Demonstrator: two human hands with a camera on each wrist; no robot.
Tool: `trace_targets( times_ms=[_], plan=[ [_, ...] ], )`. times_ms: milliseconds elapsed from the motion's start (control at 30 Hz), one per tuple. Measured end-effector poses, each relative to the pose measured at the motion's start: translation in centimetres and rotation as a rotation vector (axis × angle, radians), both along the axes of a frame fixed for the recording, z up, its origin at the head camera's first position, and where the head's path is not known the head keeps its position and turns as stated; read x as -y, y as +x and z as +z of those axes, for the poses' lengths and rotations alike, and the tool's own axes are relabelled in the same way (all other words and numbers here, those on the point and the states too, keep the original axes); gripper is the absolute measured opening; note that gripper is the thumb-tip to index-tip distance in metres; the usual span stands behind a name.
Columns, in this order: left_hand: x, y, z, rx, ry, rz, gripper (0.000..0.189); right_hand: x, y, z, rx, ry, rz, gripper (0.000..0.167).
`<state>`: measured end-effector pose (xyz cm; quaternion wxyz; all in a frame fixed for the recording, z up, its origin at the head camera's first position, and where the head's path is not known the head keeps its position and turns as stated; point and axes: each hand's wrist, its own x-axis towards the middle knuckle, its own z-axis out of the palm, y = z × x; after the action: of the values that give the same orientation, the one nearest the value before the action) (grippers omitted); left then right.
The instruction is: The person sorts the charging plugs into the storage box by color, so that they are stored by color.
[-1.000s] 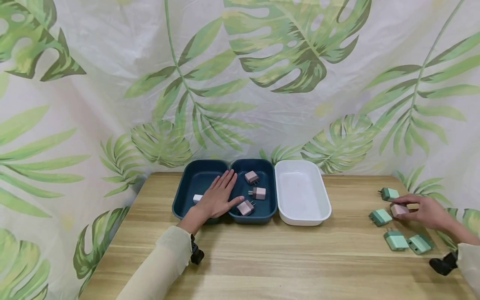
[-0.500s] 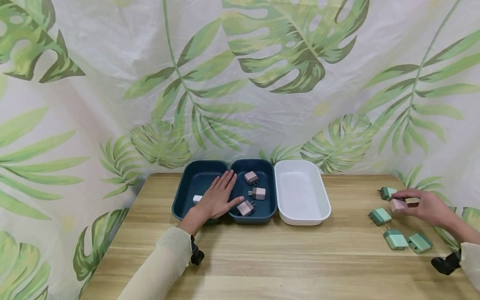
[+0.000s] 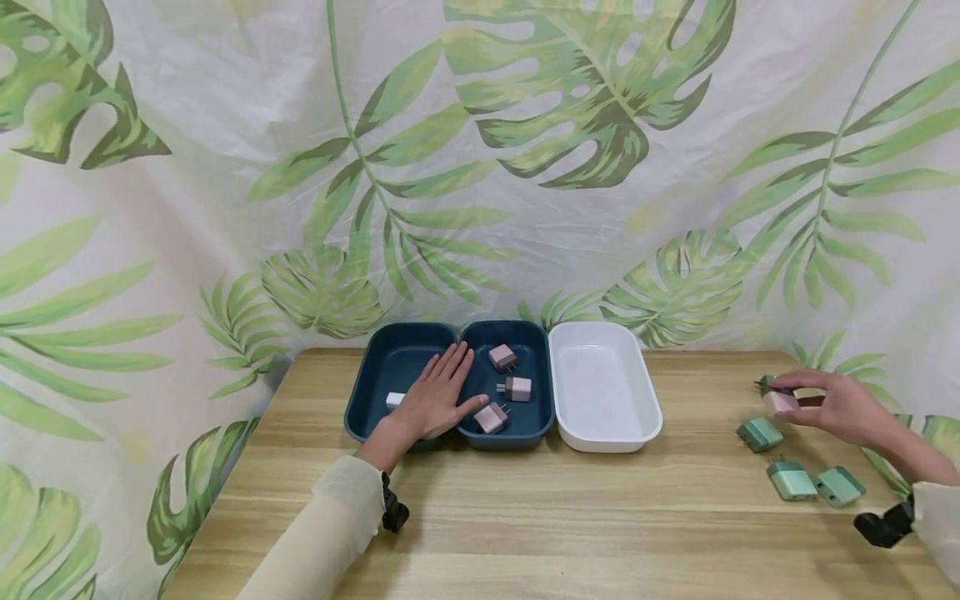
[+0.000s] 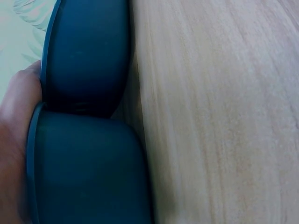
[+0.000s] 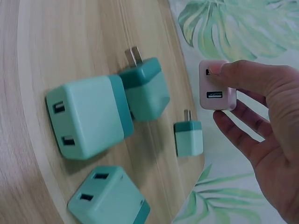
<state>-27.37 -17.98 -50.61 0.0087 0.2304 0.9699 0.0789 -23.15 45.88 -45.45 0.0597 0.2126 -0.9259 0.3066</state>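
My right hand (image 3: pixel 855 406) pinches a pink USB wall charger (image 5: pixel 217 86) between thumb and fingers; two USB ports face the right wrist camera. Around it on the table lie green chargers, one (image 3: pixel 759 434) just in front of it and another (image 3: pixel 767 383) partly hidden behind it. Two more, a green charger (image 3: pixel 792 480) and its neighbour (image 3: pixel 839 486), sit closer to the near side. With fingers straight, my left hand (image 3: pixel 431 402) rests across the adjoining rims of the left blue tray (image 3: pixel 405 337) and the middle blue tray (image 3: pixel 510 327).
Several pink chargers (image 3: pixel 517 388) lie in the middle blue tray. A white charger (image 3: pixel 394 400) shows in the left tray, beside my left hand. To the right stands a white tray (image 3: pixel 603 383). A leaf-print cloth (image 3: pixel 570 233) hangs behind the wooden table (image 3: pixel 525 517).
My right hand has picked the pink charger up from among the green ones and carried it a little left and away from me. The left hand stays on the trays.
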Motion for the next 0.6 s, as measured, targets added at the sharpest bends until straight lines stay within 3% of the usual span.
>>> trace_targets(
  times_ms=[333,600],
  plan=[
    [0.0,0.0,-0.2,0.006,-0.001,0.007,0.095,2.2,-0.3,0.8,-0.068,0.03,0.035,0.042],
    [-0.2,0.2,0.5,0.01,-0.001,0.008,0.094,4.0,-0.7,1.3,-0.142,0.048,0.098,0.045]
  ],
)
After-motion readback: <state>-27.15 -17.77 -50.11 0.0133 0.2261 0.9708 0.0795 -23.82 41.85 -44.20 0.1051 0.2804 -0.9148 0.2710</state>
